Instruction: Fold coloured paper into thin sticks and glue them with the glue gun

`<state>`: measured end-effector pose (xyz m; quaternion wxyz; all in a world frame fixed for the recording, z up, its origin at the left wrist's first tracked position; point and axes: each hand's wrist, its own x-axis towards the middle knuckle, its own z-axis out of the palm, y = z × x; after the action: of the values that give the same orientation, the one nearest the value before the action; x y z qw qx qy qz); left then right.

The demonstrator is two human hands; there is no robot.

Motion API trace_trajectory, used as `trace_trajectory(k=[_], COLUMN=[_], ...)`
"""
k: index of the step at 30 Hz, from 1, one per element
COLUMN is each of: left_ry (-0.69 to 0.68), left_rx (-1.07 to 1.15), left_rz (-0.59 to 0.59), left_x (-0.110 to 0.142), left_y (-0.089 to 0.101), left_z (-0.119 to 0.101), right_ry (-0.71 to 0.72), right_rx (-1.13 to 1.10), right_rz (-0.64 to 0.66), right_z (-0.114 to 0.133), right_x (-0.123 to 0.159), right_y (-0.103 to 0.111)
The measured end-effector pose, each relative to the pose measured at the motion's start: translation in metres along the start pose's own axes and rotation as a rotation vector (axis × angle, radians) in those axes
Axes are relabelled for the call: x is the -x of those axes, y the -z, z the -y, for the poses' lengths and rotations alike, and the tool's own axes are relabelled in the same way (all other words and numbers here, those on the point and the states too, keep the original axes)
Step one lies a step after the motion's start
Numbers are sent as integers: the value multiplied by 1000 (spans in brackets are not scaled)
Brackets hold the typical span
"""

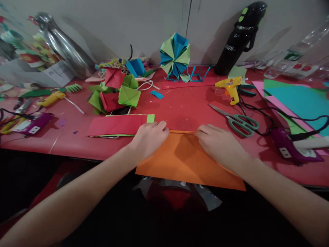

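An orange sheet of paper (pixel 185 161) lies at the near edge of the red table (pixel 185 106), hanging a little over it. My left hand (pixel 149 139) rests knuckles up on the sheet's far left corner, fingers curled and pressed down on the top edge. My right hand (pixel 218 144) presses the far right part of the same edge, fingers bent onto the paper. The two hands are about a hand's width apart along that edge.
Folded red and green paper (pixel 115 125) lies left of my left hand. Green-handled scissors (pixel 238 121) and a yellow glue gun (pixel 231 87) are at right, with cables and coloured sheets (pixel 298 99). Origami pieces (pixel 118 91), a paper fan wheel (pixel 175 55) and a black bottle (pixel 239 37) stand behind.
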<state>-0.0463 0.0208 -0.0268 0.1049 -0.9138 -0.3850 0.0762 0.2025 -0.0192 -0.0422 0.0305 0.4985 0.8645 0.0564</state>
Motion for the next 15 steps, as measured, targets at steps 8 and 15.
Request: trace_trajectory(k=[8,15], left_ry=[94,36], left_rx=[172,301], left_rz=[-181,-154], left_x=[14,3], left_y=[-17,-25], left_z=[-46,-60], right_ry=[-62,-95], right_rx=[97,-50], right_rz=[-142,-188], right_z=[25,25], right_x=[14,9], right_y=[-15,-18])
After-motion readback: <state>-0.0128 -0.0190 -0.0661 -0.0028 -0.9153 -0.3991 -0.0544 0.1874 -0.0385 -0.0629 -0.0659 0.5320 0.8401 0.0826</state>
